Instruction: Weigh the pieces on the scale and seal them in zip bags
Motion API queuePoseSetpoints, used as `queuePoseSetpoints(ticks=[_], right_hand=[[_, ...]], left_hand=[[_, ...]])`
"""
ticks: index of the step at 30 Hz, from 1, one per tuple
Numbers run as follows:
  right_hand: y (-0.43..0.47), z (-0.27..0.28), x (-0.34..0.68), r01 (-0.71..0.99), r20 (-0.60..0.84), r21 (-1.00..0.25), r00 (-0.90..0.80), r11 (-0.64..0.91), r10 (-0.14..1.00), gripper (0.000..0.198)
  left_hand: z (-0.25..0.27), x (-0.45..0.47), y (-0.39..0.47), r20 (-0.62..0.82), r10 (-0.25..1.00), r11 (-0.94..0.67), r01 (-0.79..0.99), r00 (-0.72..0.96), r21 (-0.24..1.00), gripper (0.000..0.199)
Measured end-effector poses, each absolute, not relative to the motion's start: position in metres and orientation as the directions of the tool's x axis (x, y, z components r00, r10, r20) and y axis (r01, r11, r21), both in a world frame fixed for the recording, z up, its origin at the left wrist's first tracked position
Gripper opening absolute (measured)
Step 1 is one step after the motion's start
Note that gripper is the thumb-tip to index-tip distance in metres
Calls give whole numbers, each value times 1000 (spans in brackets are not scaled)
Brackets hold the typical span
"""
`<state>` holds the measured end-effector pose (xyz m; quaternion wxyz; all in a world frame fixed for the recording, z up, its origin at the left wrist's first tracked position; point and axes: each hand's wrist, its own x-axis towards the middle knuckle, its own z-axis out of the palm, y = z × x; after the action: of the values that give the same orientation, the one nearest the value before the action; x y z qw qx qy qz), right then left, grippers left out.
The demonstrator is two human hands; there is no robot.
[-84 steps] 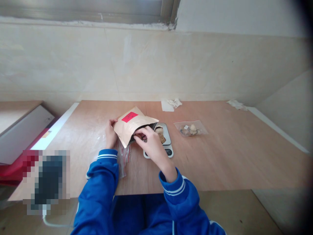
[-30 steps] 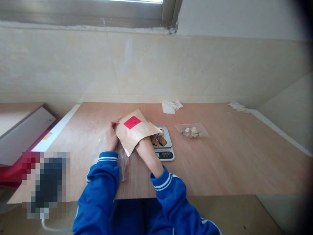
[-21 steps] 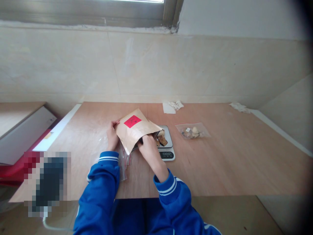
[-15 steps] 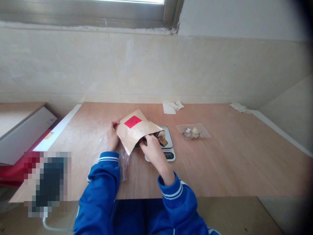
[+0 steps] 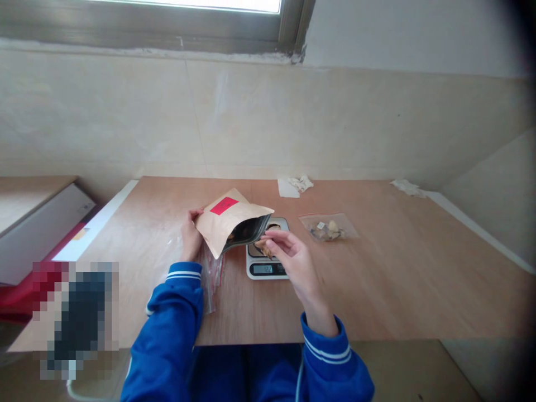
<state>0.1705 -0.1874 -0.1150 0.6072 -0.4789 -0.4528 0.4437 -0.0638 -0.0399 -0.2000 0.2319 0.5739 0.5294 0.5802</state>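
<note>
My left hand (image 5: pixel 191 239) grips the closed end of a brown kraft-paper bag (image 5: pixel 211 230) with a red label (image 5: pixel 224 205). The bag lies tilted, its dark mouth gaping to the right over a small white digital scale (image 5: pixel 252 272). Just outside that mouth, my right hand (image 5: pixel 296 262) pinches a brown, wrinkled dried piece (image 5: pixel 264 249) between thumb and fingers, above the weighing plate. More dried pieces rest on the plate, partly hidden by the bag and my fingers. Digits show on the scale's display (image 5: pixel 263 269), perhaps 122.
Right of the scale lies a clear zip bag (image 5: pixel 333 228) holding dried pieces and a small white packet. Flat clear zip bags (image 5: pixel 210 285) lie by my left forearm. Crumpled tissue (image 5: pixel 300 183) sits near the wall. A blurred-out dark object (image 5: pixel 81 315) with a white cable is at left.
My right hand has come out of the bag's mouth and moved right, holding a dried piece. The scale's display is now uncovered. My left hand still holds the bag.
</note>
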Motion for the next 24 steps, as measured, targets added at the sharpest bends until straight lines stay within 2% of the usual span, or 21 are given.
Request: queuePoseSetpoints(ticks=[8, 10, 14, 16, 20, 24], right_hand=[[-191, -127, 187, -148, 62, -983, 267, 104, 962, 33], [-187, -138, 197, -134, 43, -986, 363, 97, 931, 35], [-173, -166, 225, -70, 31, -993, 602, 91, 798, 38], [-163, -177, 234, -32, 46, -996, 650, 88, 758, 38], [-146, -190, 235, 53, 96, -995, 614, 81, 784, 36], [-135, -199, 229, 247, 211, -966, 567, 80, 796, 33]], left_hand=[[-199, -64, -41, 428, 877, -339, 353, -217, 872, 24], [-199, -64, -41, 409, 883, -317, 349, -230, 882, 24], [-196, -63, -40, 331, 902, -240, 315, -277, 918, 31], [-195, -62, -39, 306, 905, -224, 280, -296, 934, 33], [-194, -61, -37, 297, 908, -239, 216, -295, 947, 34], [-198, -61, -35, 287, 905, -217, 240, -313, 946, 40]])
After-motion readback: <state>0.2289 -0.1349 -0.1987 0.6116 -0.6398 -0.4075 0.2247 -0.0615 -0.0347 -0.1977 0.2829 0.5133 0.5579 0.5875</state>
